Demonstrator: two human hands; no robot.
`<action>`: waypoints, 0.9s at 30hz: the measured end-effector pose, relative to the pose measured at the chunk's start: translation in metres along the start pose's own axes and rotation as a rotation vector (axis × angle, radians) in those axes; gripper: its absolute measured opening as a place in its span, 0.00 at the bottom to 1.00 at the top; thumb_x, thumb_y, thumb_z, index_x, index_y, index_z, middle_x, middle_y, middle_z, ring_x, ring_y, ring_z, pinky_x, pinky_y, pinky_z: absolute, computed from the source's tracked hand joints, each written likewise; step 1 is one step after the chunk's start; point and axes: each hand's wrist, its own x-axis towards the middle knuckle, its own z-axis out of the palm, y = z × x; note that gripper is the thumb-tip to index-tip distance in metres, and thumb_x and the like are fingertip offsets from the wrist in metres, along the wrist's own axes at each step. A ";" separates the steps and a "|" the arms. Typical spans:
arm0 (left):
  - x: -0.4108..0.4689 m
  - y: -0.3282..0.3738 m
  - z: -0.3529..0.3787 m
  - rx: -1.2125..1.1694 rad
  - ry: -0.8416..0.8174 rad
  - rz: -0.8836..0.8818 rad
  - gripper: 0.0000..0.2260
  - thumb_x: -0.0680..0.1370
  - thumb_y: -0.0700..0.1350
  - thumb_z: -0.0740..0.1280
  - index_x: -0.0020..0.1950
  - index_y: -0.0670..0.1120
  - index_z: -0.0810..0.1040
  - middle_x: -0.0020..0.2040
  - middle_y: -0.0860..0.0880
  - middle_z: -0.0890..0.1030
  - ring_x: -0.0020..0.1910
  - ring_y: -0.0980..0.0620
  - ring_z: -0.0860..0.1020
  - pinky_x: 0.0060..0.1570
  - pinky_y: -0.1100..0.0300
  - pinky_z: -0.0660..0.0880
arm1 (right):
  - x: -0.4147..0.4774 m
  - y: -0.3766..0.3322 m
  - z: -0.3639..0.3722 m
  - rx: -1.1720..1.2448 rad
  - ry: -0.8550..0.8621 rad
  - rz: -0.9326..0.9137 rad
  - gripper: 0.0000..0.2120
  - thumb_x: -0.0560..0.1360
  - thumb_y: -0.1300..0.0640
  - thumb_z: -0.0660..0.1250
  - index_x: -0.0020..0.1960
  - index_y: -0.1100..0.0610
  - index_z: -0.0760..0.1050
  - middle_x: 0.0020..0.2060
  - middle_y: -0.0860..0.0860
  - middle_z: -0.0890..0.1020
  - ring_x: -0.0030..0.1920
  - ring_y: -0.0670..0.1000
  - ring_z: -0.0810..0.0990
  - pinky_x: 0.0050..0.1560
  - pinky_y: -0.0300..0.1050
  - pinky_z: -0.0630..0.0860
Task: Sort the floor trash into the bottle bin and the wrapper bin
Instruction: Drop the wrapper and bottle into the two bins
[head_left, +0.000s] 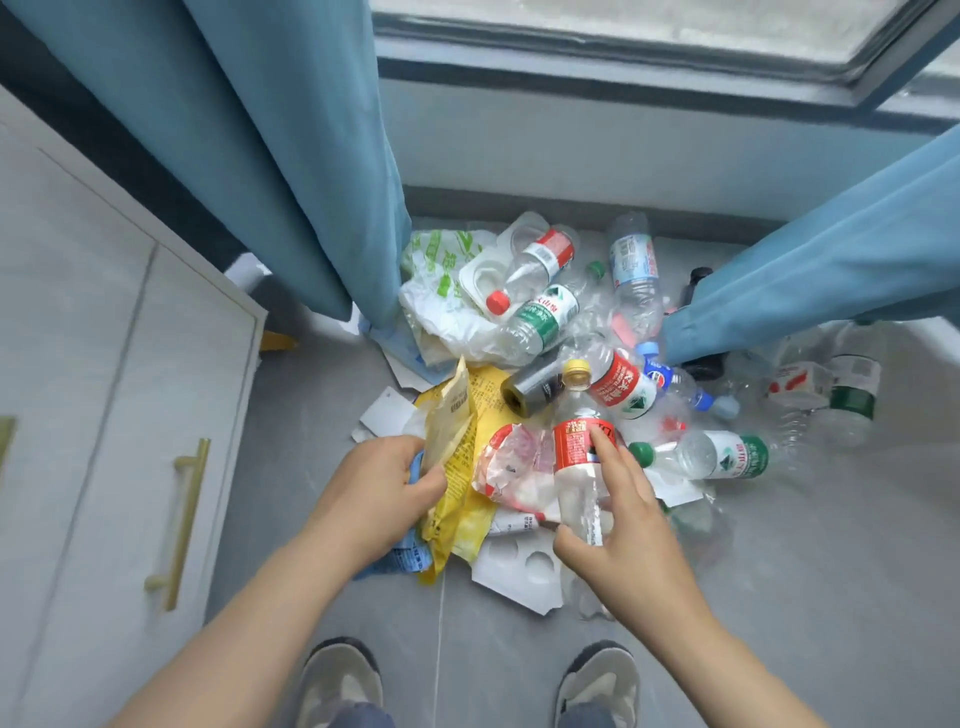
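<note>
Left hand (374, 483) clutches a yellow wrapper (451, 434), right hand (628, 525) grips a red-labelled bottle (573, 448); lift both clear of the trash pile (540, 322), keeping them separate.

Grey floor (831, 597), blue curtains (291, 156), white cabinet (78, 364)

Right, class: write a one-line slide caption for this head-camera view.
Left hand grips a yellow wrapper while the right hand holds a red-labelled bottle above the floor's trash pile.
</note>
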 end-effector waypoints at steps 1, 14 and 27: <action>-0.009 0.012 -0.014 -0.011 -0.008 -0.006 0.14 0.73 0.51 0.64 0.38 0.39 0.74 0.33 0.41 0.76 0.30 0.50 0.68 0.32 0.56 0.65 | -0.007 -0.015 -0.016 0.000 0.006 -0.001 0.46 0.69 0.55 0.68 0.75 0.33 0.45 0.78 0.42 0.50 0.77 0.40 0.45 0.68 0.43 0.62; -0.127 0.246 -0.228 0.033 -0.059 0.113 0.13 0.74 0.50 0.63 0.38 0.40 0.71 0.33 0.43 0.74 0.32 0.47 0.69 0.32 0.56 0.65 | -0.133 -0.210 -0.245 0.116 0.169 0.111 0.46 0.69 0.53 0.69 0.76 0.35 0.45 0.78 0.46 0.49 0.77 0.47 0.51 0.69 0.50 0.63; -0.276 0.437 -0.385 -0.021 -0.041 0.494 0.14 0.74 0.47 0.63 0.32 0.42 0.64 0.29 0.48 0.65 0.30 0.52 0.63 0.33 0.57 0.61 | -0.319 -0.345 -0.415 0.371 0.588 0.128 0.45 0.67 0.56 0.72 0.77 0.42 0.52 0.68 0.43 0.64 0.64 0.47 0.70 0.56 0.41 0.70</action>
